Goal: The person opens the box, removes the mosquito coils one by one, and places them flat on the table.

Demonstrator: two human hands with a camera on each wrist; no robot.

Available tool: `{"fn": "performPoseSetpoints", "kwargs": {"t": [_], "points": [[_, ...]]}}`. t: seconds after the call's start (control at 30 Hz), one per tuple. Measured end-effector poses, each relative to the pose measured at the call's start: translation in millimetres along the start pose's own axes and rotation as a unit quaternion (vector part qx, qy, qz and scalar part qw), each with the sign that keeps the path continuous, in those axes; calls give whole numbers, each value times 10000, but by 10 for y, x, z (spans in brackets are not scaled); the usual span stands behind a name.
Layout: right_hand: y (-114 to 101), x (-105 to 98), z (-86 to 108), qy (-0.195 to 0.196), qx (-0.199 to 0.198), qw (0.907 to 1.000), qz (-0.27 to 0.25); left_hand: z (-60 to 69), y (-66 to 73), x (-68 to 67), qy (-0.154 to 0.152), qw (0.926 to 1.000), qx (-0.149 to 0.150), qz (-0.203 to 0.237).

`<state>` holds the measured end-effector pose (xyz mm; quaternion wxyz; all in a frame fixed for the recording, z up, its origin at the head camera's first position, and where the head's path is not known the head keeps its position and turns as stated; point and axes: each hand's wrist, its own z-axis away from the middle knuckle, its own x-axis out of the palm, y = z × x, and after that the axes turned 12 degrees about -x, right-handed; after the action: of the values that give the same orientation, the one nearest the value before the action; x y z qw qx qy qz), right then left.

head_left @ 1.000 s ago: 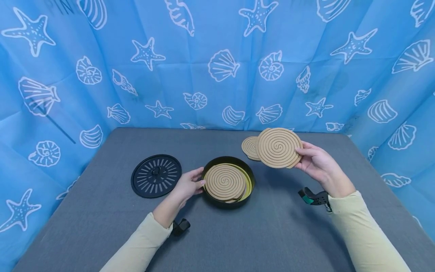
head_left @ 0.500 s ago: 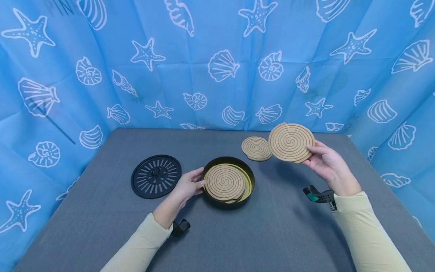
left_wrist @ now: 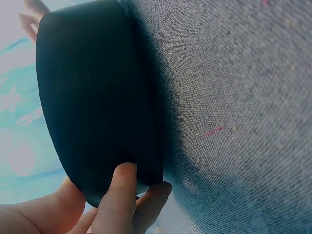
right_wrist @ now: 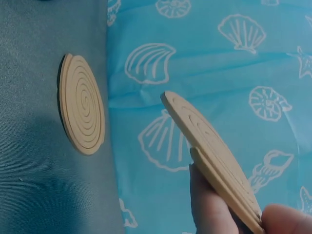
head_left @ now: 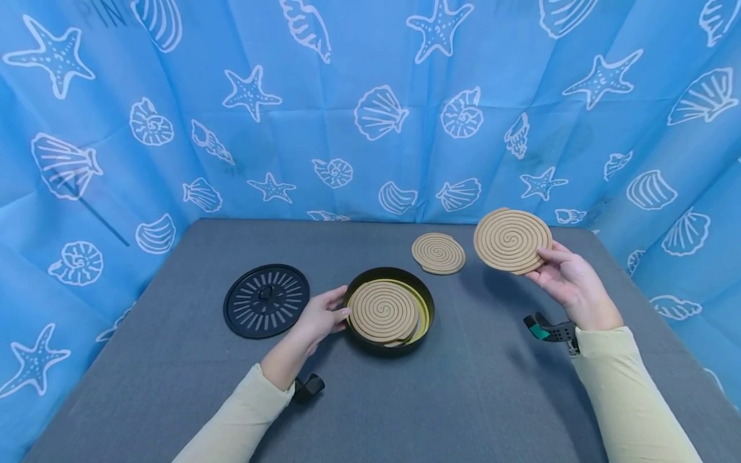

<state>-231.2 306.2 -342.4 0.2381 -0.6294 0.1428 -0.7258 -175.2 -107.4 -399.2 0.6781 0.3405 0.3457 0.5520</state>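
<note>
Blue curtain fabric, printed with white shells and starfish, stands behind a counter covered in grey cloth. Both forearms extend over the counter in pale yellow sleeves, with a dark wrist mount visible at each cuff.

Left hand: positioned at the left side of a round black tin. Its fingers bear on the outer wall and the thumb lies at the rim, gripping the tin. The tin rests upright on the counter; its inner surface is yellow. A tan spiral coil lies inside, offset toward the left wall.

Right hand: raised above the right part of the counter. Thumb and fingers pinch the near right edge of a held coil, clear of the surface and tilted. Two offset layers show along its edge in the right wrist view.

Another coil, also layered, lies flat on the counter beyond the tin, to its right. A black slotted lid lies flat to the left of the tin.
</note>
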Motion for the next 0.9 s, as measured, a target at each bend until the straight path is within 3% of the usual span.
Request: {"fn": "performPoseSetpoints", "kwargs": {"t": [0.2,0.43,0.6,0.9], "points": [[-19,-22,-65,404,27,9986,-352,-1,-7,-2,-4,10000,-1,-48],[-41,-44,-146,626,62,9967,-511,12,11,-4,10,10000,-14,-56],[-36,-53,-203,836,123,9921,-928,21,16,-2,44,10000,-11,-54],[-13,-114,-340,1133,136,9891,-926,25,19,-1,14,10000,-47,-28]]}}
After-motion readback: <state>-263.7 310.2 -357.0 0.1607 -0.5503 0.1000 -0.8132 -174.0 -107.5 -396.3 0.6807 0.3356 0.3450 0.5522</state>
